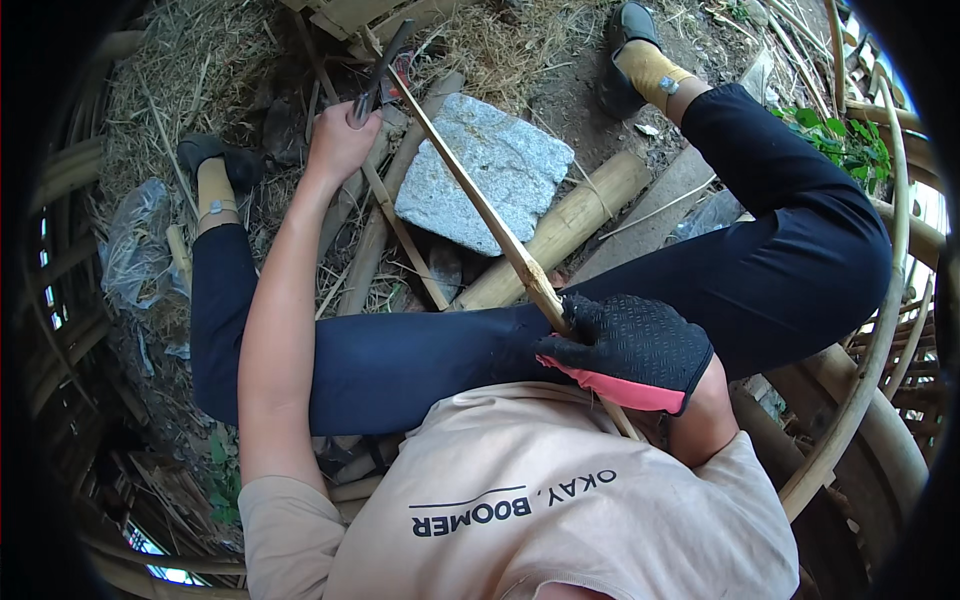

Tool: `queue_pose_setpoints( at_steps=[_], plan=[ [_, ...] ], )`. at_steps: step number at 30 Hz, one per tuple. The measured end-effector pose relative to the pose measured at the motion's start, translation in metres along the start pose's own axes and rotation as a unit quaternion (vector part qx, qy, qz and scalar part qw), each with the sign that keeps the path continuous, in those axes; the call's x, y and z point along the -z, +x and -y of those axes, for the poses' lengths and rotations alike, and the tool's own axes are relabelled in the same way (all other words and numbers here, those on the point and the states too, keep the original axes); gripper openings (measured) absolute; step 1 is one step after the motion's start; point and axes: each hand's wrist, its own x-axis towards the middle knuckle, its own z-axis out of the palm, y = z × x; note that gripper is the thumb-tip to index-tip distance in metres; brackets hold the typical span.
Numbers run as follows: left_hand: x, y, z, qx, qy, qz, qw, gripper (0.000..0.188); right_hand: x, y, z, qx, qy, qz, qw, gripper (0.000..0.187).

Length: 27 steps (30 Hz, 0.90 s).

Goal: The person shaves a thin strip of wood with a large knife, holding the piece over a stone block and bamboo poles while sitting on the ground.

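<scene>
A black glove with a pink edge covers my right hand (635,350), which is closed around a long bamboo strip (480,205) above my thigh. The strip runs from beside my torso up and leftward, over a rough grey stone block (485,170), and narrows at its far end. At the upper left, my bare left hand (343,143) is wrapped around the handle of a knife (385,65). Its narrow dark blade points up and right, close beside the strip's far end. Whether blade and strip touch, I cannot tell. My fingers hide most of the handle.
Bamboo poles (590,205) and flat boards (650,215) lie around the stone. Crumpled clear plastic (140,240) rests at the left. Dry straw (490,45) covers the ground at the top. Curved bamboo rails (893,270) and green leaves (840,140) stand at the right.
</scene>
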Motion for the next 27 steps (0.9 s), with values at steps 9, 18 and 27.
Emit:
queue_pose_setpoints(
  at_steps=[9, 18, 27],
  plan=[
    [0.040, -0.089, -0.066, -0.102, 0.022, 0.131, 0.986, 0.037, -0.029, 0.021, -0.009, 0.072, -0.026, -0.185, 0.980, 0.036],
    [0.018, -0.131, -0.084, -0.118, 0.014, 0.125, 0.985, 0.038, -0.042, 0.028, -0.001, 0.058, -0.063, -0.313, 0.946, 0.043],
    [0.020, -0.135, -0.067, -0.073, 0.039, 0.149, 0.985, 0.030, -0.050, 0.036, -0.006, 0.103, -0.055, -0.318, 0.941, 0.051]
  ],
)
